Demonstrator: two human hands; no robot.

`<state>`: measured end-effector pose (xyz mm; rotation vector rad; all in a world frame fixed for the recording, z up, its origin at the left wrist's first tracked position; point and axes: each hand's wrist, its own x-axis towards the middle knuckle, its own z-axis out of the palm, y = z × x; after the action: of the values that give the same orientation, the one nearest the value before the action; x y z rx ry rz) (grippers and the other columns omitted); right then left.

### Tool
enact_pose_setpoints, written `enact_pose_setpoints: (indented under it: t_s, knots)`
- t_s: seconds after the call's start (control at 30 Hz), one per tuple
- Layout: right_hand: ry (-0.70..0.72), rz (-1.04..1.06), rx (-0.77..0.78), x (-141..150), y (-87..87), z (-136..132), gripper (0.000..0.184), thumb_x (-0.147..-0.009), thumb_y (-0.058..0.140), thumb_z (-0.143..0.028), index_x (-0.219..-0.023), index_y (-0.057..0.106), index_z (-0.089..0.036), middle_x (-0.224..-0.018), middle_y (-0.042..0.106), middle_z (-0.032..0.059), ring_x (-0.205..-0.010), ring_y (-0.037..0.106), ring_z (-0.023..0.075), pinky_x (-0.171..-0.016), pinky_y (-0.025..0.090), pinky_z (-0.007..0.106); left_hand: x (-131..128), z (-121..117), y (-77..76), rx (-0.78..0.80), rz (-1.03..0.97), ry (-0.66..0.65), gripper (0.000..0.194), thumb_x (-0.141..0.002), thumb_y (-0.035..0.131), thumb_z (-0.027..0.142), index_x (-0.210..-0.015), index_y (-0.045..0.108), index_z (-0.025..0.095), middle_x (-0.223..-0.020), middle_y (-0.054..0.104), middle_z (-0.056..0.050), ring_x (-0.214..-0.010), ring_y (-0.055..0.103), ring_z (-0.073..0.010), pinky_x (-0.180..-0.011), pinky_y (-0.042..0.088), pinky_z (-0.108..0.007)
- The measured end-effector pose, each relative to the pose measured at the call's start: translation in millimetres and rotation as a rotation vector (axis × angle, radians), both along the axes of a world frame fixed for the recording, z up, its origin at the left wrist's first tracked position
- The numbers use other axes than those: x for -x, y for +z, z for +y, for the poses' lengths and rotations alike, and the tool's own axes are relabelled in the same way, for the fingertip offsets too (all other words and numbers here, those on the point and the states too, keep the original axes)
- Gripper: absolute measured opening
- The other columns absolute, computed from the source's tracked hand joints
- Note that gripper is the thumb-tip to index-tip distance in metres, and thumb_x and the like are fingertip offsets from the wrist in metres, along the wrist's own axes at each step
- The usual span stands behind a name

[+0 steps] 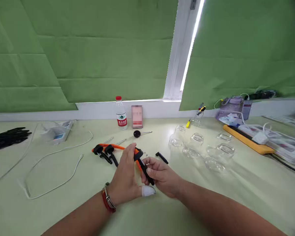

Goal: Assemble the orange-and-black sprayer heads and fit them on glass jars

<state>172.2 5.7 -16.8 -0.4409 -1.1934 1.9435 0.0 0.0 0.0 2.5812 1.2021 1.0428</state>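
Between left hand [126,178] and right hand [162,177], just above the pale table [71,209], holds up a black-and-orange handled piece [144,169], tilted, with its wide black collar [138,154] toward the upper left. On the right side, clamps thumb and fingers around the black lower part. On the left side, bends the fingers beside the collar, with the thumb, wrapped in a white covering [147,190], spread apart; cannot tell if pressing on the piece or not. Just left of this, sees two black handles [109,150] lying together with an orange strip [116,147] and thin metal rods [121,142]. Near the right fingers, sees a short black part [162,157]. Farther back, sees a screwdriver [137,133] with round black handle, and a red-capped water bottle [121,114], upright. To the right, sees clear glass vessels [193,147]; to the left, a white cord [61,149] in loose curves.
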Motion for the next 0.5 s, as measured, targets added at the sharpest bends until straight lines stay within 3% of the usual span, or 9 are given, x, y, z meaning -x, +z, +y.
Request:
enact_pose_setpoints:
  t_s: [0.5]
  knots:
    - [0.041, 0.092, 0.140, 6.0, -5.7, -6.7, 0.023, -0.082, 0.064, -0.028, -0.097, 0.052, -0.015, -0.070, 0.062, 0.0025, -0.064, 0.052, 0.0100, -0.066, 0.034, 0.024, -8.4, -2.1, -2.0, -0.061, 0.058, 0.061, 0.125, -0.050, 0.072, 0.055, -0.144, 0.001, 0.014, -0.139, 0.025, -0.022, -0.129, 0.024, -0.0418, -0.102, 0.028, -0.057]
